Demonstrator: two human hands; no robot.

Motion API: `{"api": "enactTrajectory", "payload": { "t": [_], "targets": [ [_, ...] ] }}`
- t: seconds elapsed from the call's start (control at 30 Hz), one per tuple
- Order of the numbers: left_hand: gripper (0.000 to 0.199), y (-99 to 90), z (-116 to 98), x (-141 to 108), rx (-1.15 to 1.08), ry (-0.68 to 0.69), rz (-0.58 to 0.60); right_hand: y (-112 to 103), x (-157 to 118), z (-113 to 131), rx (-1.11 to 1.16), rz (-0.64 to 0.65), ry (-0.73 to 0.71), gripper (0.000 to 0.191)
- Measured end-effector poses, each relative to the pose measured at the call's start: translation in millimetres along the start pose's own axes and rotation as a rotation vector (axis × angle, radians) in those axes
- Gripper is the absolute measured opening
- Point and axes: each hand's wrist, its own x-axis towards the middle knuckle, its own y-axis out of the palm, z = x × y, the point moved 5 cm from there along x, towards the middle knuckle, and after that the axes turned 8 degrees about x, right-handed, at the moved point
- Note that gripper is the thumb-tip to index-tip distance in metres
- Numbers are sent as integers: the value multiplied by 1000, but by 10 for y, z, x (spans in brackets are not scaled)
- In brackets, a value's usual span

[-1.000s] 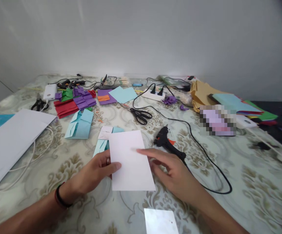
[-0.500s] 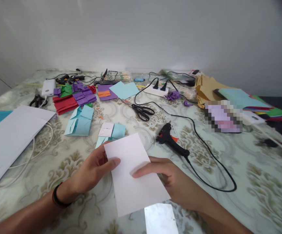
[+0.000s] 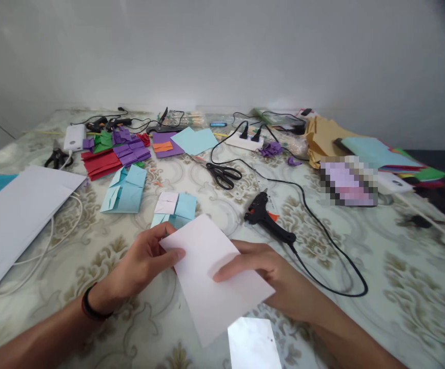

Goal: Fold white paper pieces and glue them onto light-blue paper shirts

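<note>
Both hands hold one sheet of white paper (image 3: 222, 307) above the table, tilted. My left hand (image 3: 141, 266) pinches its upper left corner, thumb on top and fingers behind. My right hand (image 3: 268, 277) grips the right edge, its thumb lying across the paper and the other fingers mostly hidden beneath. Just past the sheet lie folded light-blue and pale pink papers (image 3: 186, 204), partly covered by it. A small bright white piece (image 3: 253, 343) rests on the table below the sheet. To the right of the paper lies a black glue gun (image 3: 266, 218) with its cord.
Black-handled scissors (image 3: 224, 175) lie mid-table. Folded light-blue paper (image 3: 124, 197), red folded paper (image 3: 101, 164) and purple pieces sit to the left. A large white sheet stack (image 3: 22, 220) is at far left. Behind stands a power strip (image 3: 243, 141); a blurred-out phone-like item (image 3: 347, 184) lies right.
The white sheet has turned a little, its top corner shifting left and its right corner moving outward. Both hands keep their hold. The view has shifted slightly.
</note>
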Motion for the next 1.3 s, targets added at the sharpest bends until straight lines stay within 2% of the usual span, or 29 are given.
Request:
{"api": "enactTrajectory", "payload": {
  "t": [0.1, 0.27, 0.4, 0.6, 0.7, 1.0, 1.17, 1.2, 1.3],
  "targets": [
    [35, -22, 2, 1, 38, -26, 11, -51, 15, 97, -26, -57, -62, 11],
    [32, 8, -91, -11, 43, -32, 38, -102, 35, 123, -21, -112, -47, 12],
    [39, -61, -173, 16, -10, 5, -36, -107, 27, 106, -34, -55, -19, 15],
    [30, -209, -299, 65, -5, 85, -154, -59, 14, 239, -92, 26, -57, 3],
    [28, -223, -311, 67, 6, 79, -186, -4, 22, 270, -119, 83, -43, 8],
    [15, -152, -241, 62, -2, 88, -143, 105, -34, 268, -173, 154, -13, 23],
    [12, -145, -251, 23, 91, 141, -162, 63, -58, 282, -283, 184, 33, 14],
    [11, -141, -258, 16, 100, 161, -156, 54, -64, 289, -303, 204, 40, 16],
    [8, -113, -271, 0, 98, 211, -108, 31, -73, 258, -346, 264, 82, 45]
  ]
}}
